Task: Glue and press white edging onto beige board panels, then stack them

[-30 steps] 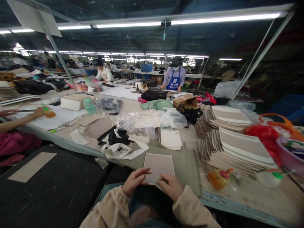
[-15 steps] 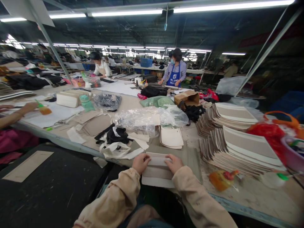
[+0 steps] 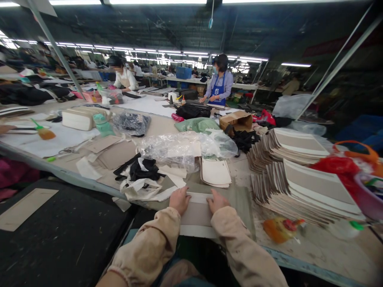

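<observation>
Hands lie side by side at the near edge of the bench [image 3: 314, 247], both coming out of beige sleeves that reach forward from the bottom of the view. The left hand [image 3: 179, 200] is turned palm down, its fingers bent over the far left corner of a flat rectangular panel of beige and white stiff material [image 3: 197, 215], and it presses this corner down. The right hand [image 3: 218, 201] is also palm down and rests on the far right part of the same panel, the fingers pointing toward the left hand. Neither hand closes around the panel; both are laid flat on top of it with curled fingers. The panel lies directly under and between the two hands, on a grey-green mat [image 3: 236, 199], and its near white edge hangs slightly over the edge of the bench toward the person. Just behind the hands is a small pile of cream cut pieces with rounded corners [image 3: 215, 173]. To the right, well apart from the right hand, stand two tall fanned stacks of the same beige and white panels [image 3: 302, 187]. An orange squeeze bottle with a red cap [image 3: 278, 229] lies on its side near the right forearm. To the left of the left hand lies a heap of black and white fabric scraps [image 3: 143, 175].
</observation>
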`<move>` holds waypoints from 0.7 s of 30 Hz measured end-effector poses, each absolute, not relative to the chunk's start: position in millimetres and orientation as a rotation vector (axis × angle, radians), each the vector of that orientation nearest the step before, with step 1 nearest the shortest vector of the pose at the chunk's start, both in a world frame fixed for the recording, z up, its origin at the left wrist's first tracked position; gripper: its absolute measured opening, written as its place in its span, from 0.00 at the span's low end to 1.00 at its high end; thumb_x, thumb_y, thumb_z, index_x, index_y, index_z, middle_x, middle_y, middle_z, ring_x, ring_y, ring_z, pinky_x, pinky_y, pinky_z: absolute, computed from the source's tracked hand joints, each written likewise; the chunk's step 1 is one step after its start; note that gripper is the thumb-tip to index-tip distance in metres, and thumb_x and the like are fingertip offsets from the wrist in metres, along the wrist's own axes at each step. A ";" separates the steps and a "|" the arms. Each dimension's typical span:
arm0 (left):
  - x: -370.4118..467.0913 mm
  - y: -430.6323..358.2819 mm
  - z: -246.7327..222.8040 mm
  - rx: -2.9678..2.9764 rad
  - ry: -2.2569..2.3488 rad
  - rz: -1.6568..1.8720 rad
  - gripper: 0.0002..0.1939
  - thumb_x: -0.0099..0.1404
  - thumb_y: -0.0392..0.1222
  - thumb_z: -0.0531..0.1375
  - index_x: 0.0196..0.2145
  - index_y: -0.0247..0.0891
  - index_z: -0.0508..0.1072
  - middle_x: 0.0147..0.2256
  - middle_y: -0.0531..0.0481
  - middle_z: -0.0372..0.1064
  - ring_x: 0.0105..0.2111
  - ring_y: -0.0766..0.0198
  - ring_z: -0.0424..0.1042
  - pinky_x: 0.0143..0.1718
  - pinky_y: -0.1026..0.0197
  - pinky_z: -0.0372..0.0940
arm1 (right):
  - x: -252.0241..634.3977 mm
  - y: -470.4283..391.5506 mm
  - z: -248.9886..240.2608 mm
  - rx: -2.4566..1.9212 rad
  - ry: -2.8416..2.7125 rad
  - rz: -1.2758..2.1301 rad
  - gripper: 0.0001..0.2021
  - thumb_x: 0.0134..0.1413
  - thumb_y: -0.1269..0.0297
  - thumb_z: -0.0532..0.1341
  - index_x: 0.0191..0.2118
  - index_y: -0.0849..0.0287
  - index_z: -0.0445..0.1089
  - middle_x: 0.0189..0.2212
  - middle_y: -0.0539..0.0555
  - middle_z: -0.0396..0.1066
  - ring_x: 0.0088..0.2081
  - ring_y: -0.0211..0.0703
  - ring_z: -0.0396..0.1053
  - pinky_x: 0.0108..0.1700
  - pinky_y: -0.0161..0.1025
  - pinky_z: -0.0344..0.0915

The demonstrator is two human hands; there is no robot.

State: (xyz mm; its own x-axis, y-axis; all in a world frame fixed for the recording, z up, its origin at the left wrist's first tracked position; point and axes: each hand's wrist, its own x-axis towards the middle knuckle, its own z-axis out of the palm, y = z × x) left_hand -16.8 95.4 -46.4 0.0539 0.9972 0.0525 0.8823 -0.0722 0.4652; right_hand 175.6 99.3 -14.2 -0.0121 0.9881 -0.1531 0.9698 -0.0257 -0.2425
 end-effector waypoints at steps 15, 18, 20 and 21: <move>-33.8 54.4 -41.0 1.875 2.055 0.572 0.25 0.59 0.44 0.58 0.52 0.30 0.62 0.45 0.40 0.62 0.48 0.54 0.63 0.49 0.56 0.60 | 157.6 62.9 -38.8 -1.386 -2.638 0.424 0.30 0.57 0.59 0.54 0.63 0.60 0.50 0.63 0.53 0.46 0.64 0.52 0.41 0.62 0.56 0.42; -34.2 49.2 -36.3 1.942 2.023 0.453 0.18 0.58 0.44 0.58 0.46 0.34 0.68 0.42 0.42 0.63 0.46 0.56 0.64 0.48 0.58 0.60 | 147.5 62.2 -43.2 -1.389 -2.682 0.543 0.31 0.57 0.54 0.53 0.64 0.61 0.49 0.64 0.54 0.43 0.64 0.52 0.40 0.62 0.58 0.41; -34.2 49.2 -35.0 1.975 2.008 0.428 0.15 0.58 0.44 0.58 0.43 0.35 0.70 0.40 0.43 0.64 0.44 0.57 0.65 0.47 0.59 0.60 | 144.9 64.1 -44.4 -1.398 -2.710 0.576 0.32 0.57 0.52 0.53 0.64 0.61 0.49 0.64 0.54 0.42 0.64 0.52 0.39 0.62 0.58 0.39; -34.2 49.6 -34.9 1.985 2.004 0.425 0.15 0.59 0.44 0.58 0.42 0.35 0.71 0.40 0.43 0.64 0.43 0.57 0.65 0.46 0.59 0.60 | 144.4 65.2 -44.6 -1.398 -2.723 0.584 0.33 0.57 0.51 0.54 0.64 0.61 0.49 0.64 0.53 0.42 0.64 0.52 0.38 0.62 0.58 0.39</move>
